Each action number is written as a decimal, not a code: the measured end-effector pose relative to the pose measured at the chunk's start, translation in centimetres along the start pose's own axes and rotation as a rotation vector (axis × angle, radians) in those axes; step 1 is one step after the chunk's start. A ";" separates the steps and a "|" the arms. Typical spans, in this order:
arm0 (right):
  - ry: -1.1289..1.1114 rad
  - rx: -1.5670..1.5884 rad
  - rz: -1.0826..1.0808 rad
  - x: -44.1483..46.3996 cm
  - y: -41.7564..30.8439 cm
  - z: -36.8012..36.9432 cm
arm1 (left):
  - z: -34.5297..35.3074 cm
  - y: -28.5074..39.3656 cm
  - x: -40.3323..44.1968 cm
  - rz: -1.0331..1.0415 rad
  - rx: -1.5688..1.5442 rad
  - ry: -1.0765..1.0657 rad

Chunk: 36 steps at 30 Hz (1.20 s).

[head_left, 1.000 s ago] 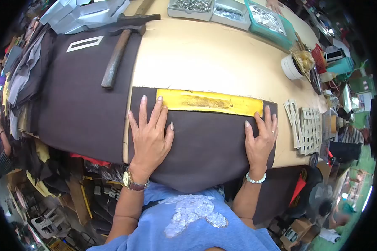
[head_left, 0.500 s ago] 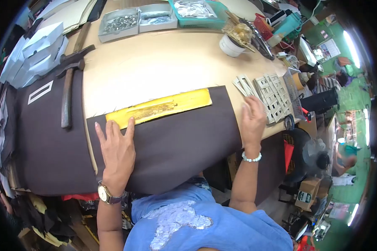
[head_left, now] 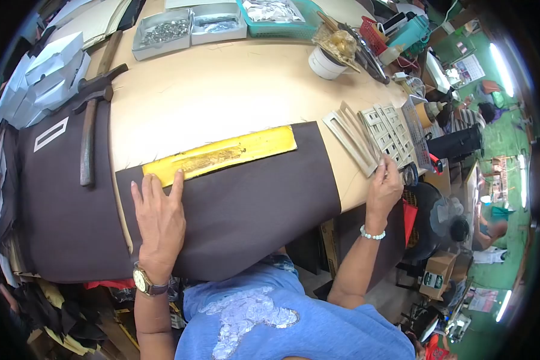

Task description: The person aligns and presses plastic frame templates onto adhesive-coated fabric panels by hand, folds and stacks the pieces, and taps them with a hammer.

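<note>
My left hand (head_left: 159, 219) lies flat with its fingers spread, fingertips pressing the left end of a yellow strip (head_left: 270, 142) with a dark smear along its middle. The strip rests along the upper edge of a dark brown sheet (head_left: 252, 192). At the table's right side, my right hand (head_left: 384, 191) pinches the near end of a thin pale slotted frame (head_left: 358, 127), which looks slightly raised. Another pale slotted frame (head_left: 339, 133) lies just to its left. Several more pale pieces with small cutouts (head_left: 389, 133) are laid out to the right.
A hammer (head_left: 88, 141) and a white slotted frame (head_left: 51, 134) lie on dark material at left. Boxes of metal parts (head_left: 162, 33), a teal basket (head_left: 282, 28) and a white pot (head_left: 325, 63) stand along the back. A wire basket (head_left: 417, 132) edges the right.
My right hand has moved right and toward me, and now pinches a slotted frame that is swung round and drawn closer. My left hand stays on the yellow strip; the whole view shifts slightly.
</note>
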State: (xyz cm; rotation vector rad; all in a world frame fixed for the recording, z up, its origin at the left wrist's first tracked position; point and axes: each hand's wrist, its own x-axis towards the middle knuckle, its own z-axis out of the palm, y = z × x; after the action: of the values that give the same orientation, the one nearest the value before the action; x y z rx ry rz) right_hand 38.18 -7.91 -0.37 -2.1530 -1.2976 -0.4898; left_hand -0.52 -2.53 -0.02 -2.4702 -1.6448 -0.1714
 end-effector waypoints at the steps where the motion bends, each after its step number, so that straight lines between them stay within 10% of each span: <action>1: 0.075 0.025 -0.008 0.2 -0.2 0.0 | 0.0 0.0 0.0 0.005 -0.007 -0.005; 9: 0.093 0.849 0.174 0.4 -7.7 -0.9 | -1.5 -1.8 1.8 0.092 -0.137 -0.132; 14: -0.435 1.313 0.304 -1.1 -12.5 -0.4 | -0.9 -4.7 4.5 0.151 -0.484 -0.174; 21: -0.821 1.251 0.388 -3.6 -14.6 2.9 | 0.4 -7.6 6.9 0.218 -0.765 -0.372; 36: -0.820 0.982 0.399 -3.8 -15.5 2.8 | -0.1 -7.8 6.3 0.199 -0.768 -0.447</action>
State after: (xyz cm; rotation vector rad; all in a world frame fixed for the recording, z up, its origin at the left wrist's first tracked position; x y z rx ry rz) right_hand 22.73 -3.01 -0.33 -1.6403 -1.0526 1.0837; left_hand -5.24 6.09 1.85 -3.4430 -1.6897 -0.2831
